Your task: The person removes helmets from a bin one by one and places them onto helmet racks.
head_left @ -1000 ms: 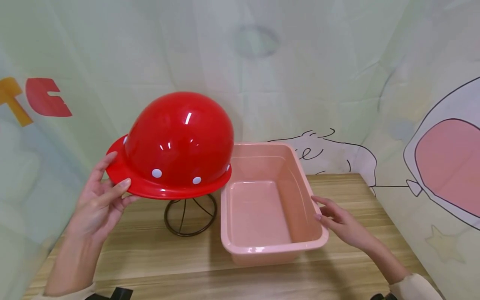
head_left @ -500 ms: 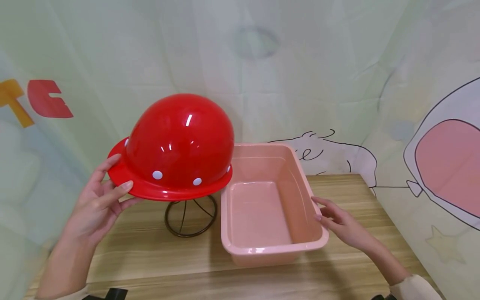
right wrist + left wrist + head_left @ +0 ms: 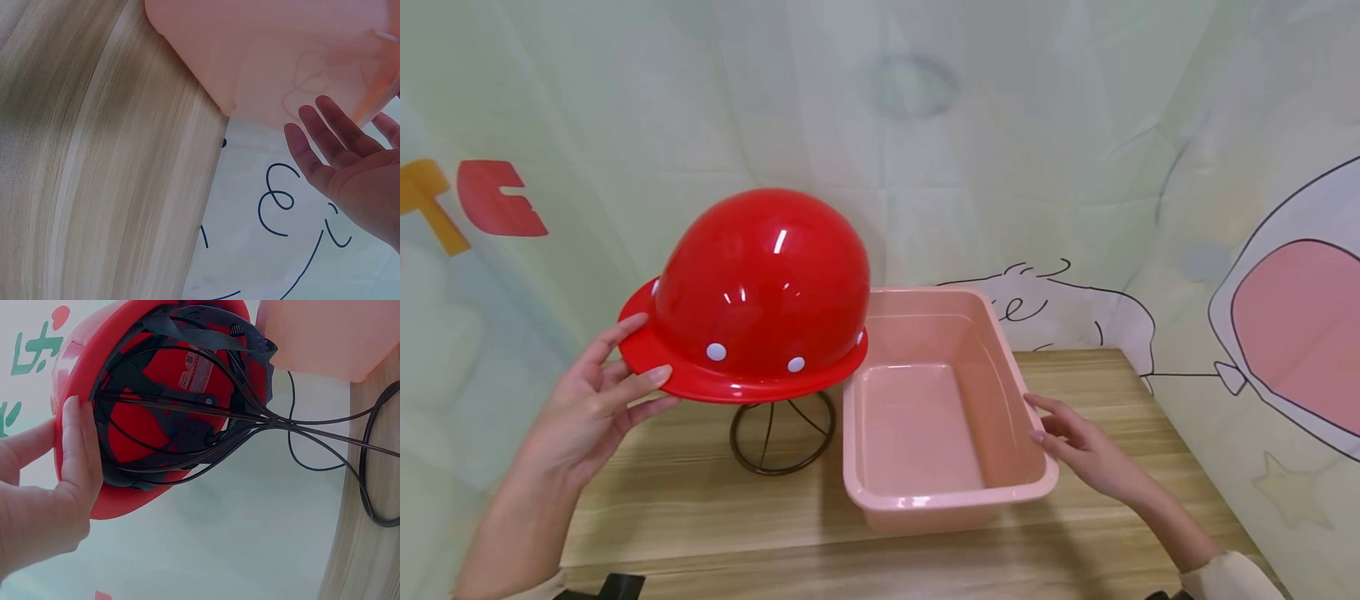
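Note:
A shiny red hard hat [image 3: 767, 283] with white round studs sits over a dark wire stand [image 3: 782, 435]. Seen from below in the left wrist view, the stand's wires [image 3: 269, 419] spread up into the hat among its dark straps. My left hand [image 3: 580, 408] pinches the brim at its left side, with fingers above and below it. At the right of the hat stands a pink basin [image 3: 951, 502]. My right hand [image 3: 1090, 446] holds its right rim, thumb and index finger at the edge, while other fingers [image 3: 325, 137] lie loosely outside the wall.
Everything stands on a wood-grain table [image 3: 700, 517]. A pale printed cloth [image 3: 1037, 167] encloses it at the back and sides. The basin stands close beside the wire stand.
The hat has shifted very slightly right and down in the head view, with my left hand still on its brim. The right hand and the basin look almost unmoved.

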A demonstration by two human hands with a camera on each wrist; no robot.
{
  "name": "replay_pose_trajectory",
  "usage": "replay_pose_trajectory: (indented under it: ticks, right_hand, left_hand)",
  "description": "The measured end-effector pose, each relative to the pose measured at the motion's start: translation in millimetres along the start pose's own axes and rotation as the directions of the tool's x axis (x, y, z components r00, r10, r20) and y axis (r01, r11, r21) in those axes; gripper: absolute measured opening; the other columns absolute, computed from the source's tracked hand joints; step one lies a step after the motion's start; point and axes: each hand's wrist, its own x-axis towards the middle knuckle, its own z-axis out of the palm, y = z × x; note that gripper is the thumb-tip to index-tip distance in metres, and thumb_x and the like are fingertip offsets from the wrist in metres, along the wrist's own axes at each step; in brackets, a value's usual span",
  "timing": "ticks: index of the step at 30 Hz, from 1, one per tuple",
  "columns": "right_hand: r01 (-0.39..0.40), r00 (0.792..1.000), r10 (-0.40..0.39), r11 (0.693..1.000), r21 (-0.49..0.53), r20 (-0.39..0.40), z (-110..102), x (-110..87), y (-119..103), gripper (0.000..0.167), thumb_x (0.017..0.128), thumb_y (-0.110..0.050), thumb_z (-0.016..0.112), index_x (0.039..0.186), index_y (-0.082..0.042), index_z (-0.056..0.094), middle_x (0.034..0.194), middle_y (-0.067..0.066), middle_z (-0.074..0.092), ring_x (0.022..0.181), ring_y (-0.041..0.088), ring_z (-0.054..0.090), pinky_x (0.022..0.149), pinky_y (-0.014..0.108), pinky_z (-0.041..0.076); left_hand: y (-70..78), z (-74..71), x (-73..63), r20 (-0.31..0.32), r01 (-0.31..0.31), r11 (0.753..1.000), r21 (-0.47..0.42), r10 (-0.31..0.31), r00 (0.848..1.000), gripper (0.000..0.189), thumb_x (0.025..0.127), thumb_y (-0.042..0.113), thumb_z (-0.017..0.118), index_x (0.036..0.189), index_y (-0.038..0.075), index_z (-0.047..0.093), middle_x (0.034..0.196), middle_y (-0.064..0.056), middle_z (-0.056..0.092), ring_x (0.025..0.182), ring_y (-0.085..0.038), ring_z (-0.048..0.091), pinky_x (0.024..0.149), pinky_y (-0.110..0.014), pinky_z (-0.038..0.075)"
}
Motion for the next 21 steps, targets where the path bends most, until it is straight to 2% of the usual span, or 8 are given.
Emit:
replay_pose_trajectory:
  ticks: [12, 21]
  right_hand:
    - [0.005, 1.000, -0.005, 1.000, 0.010, 0.006, -1, -0.5, 2, 0.048, 0.094, -0.007, 0.050, 0.138, -0.002, 0.034, 0.105, 0.017, 0.061, 0.091, 0.010, 0.059, 0.071, 0.026, 0.051]
    - [-0.024, 1.000, 0.024, 1.000, 0.009, 0.008, -1, -0.1, -2, 0.047, 0.094, -0.010, 0.050, 0.138, -0.003, 0.034, 0.106, 0.017, 0.061, 0.092, 0.011, 0.059, 0.073, 0.026, 0.050]
  left_hand:
    - [-4.5, -8.0, -1.2, -0.013, 0.056, 0.997, 0.057, -0.056, 0.998, 0.068, 0.090, -0.006, 0.049, 0.144, 0.016, 0.015, 0.115, -0.004, 0.052, 0.091, -0.020, 0.063, 0.071, -0.035, 0.054]
    - [-15.9, -16.5, -4.7, -0.035, 0.089, 0.996, 0.017, -0.088, 0.996, 0.066, 0.090, -0.006, 0.048, 0.143, 0.019, 0.017, 0.114, -0.002, 0.053, 0.091, -0.018, 0.063, 0.072, -0.035, 0.053]
